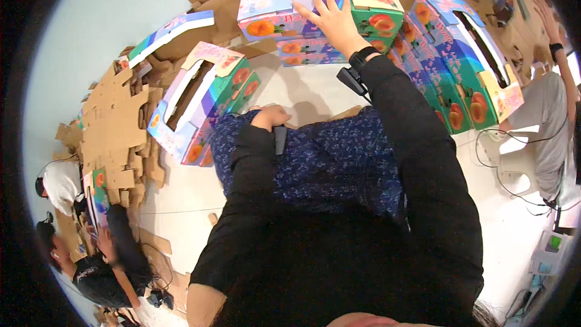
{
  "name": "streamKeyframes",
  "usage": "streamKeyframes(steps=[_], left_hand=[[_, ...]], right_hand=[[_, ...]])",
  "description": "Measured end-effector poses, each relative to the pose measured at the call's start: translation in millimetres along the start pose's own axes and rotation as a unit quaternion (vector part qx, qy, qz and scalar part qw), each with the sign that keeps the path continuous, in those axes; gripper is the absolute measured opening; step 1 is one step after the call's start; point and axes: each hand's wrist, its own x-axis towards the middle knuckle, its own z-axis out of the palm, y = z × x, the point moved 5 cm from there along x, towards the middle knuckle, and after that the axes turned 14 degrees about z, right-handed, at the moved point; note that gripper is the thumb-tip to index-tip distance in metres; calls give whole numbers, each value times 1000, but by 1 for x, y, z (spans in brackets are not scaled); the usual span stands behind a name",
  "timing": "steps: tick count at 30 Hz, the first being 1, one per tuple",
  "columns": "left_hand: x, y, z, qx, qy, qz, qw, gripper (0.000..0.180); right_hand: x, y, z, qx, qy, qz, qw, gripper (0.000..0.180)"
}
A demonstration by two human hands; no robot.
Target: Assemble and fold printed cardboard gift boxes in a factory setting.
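1. Currently pressing down with the right hand (330, 15), opened wide and laid flat with all fingers fanned, on the upper front of the topmost fruit carton (260, 27); gripping nothing, only bearing on the printed card.
2. Sitting with that carton straight ahead at full reach, on top of a short stack of like cartons (302, 51), its handle slot facing up and its front flush with the ones beneath.
3. Resting the left hand (270, 116) curled narrow, near a fist, on the blue-patterned lap (327, 157); touching a small dark object (279, 139) just below the knuckles, though cannot tell whether actually holding it.
4. Judging from the flat palm: probably seating or squaring a finished carton on its stack, near the end of that one piece of work rather than its start.
5. Judging what follows: likely calls for lifting the palm straight off without dragging the light carton askew, then bringing both hands to fresh material.
6. Noting supply and neighbours: a heap of flat brown cardboard blanks (112, 121) well apart on the left, another folded carton (200, 100) leaning just beside the left knee, a row of cartons (460, 54) tilted on the right.
7. Working beside others: two people (103, 260) low on the left, one more (548, 115) at the right edge, hands apart from these.
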Motion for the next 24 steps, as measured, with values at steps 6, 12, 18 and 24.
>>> streamKeyframes(steps=[6,12,18,24], left_hand=[[-4,10,-11,-31,-4,-38,999,43],[-2,21,-8,-27,19,-27,999,41],[1,24,2,-45,-2,-10,999,42],[-6,31,0,-22,2,-56,998,44]], right_hand=[[12,40,20,3,17,32,999,87],[20,62,27,112,-117,49,986,111],[43,60,50,151,-183,130,963,100],[53,67,65,199,-213,152,944,94]])
